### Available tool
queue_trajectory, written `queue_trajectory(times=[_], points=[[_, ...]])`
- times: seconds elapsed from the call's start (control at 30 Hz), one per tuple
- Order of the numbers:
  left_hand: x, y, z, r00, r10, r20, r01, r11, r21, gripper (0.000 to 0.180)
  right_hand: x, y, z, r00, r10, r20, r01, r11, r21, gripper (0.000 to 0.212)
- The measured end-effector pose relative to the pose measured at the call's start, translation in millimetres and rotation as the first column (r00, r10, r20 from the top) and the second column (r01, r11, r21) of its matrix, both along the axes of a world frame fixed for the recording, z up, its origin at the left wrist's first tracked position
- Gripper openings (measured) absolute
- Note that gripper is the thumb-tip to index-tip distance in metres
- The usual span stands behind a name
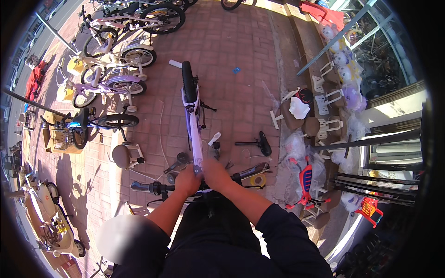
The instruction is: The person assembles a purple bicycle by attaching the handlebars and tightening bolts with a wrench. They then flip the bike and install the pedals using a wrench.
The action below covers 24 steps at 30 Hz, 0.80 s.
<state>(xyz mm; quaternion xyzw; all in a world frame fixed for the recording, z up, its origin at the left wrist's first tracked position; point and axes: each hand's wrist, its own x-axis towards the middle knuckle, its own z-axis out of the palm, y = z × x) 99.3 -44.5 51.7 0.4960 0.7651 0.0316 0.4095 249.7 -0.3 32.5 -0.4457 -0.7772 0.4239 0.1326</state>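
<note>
A lavender bicycle frame (196, 143) stretches away from me, its wheel (187, 81) at the far end and a kickstand on its right side. The handlebar (160, 188) lies across the near end, close to my body. My left hand (187, 180) is closed at the near end of the frame, beside the handlebar's middle; what lies within its fingers is hidden. Against the frame's right side is my right hand (217, 175), its fingers smeared by motion. A black saddle with its post (264, 143) lies on the bricks to the right. A white piece (214, 138) rests beside the frame.
Parked bicycles (127, 85) line the left side; a cream scooter (60, 217) stands nearer. A brown stool (121, 156) is left of the frame. To the right are plastic wrap (295, 146), a red-and-blue ride-on toy (306, 180), a yellow tape roll (257, 180) and a step (301, 34).
</note>
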Motion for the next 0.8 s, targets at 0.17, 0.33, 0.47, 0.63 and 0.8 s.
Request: queue_trajectory(times=[0.17, 0.33, 0.47, 0.63, 0.8], points=[[4.8, 0.6, -1.7, 1.000, -0.017, -0.018, 0.017, 1.000, 0.016, 0.044, 5.6, -5.4, -13.6, 0.997, -0.025, -0.076, 0.027, 0.999, 0.026, 0.011], [9.5, 6.2, 9.1, 1.000, -0.003, -0.027, 0.003, 1.000, -0.011, 0.045, 7.0, 4.5, -5.5, 0.998, -0.028, -0.055, 0.023, 0.996, -0.089, 0.011], [11.0, 3.7, 3.3, 0.999, -0.015, -0.045, 0.015, 1.000, 0.005, 0.047, 8.6, -5.1, -8.1, 1.000, 0.012, 0.008, -0.012, 1.000, -0.005, 0.011], [13.0, 3.5, 1.0, 0.999, -0.028, -0.015, 0.029, 0.999, 0.024, 0.046, 11.8, 13.2, -20.4, 0.999, -0.035, 0.000, 0.035, 0.998, -0.049, 0.014], [11.7, 1.8, 2.4, 0.999, -0.040, -0.008, 0.040, 0.999, 0.033, 0.043, 7.7, 29.1, 5.6, 0.992, -0.127, 0.025, 0.129, 0.973, -0.193, 0.012]])
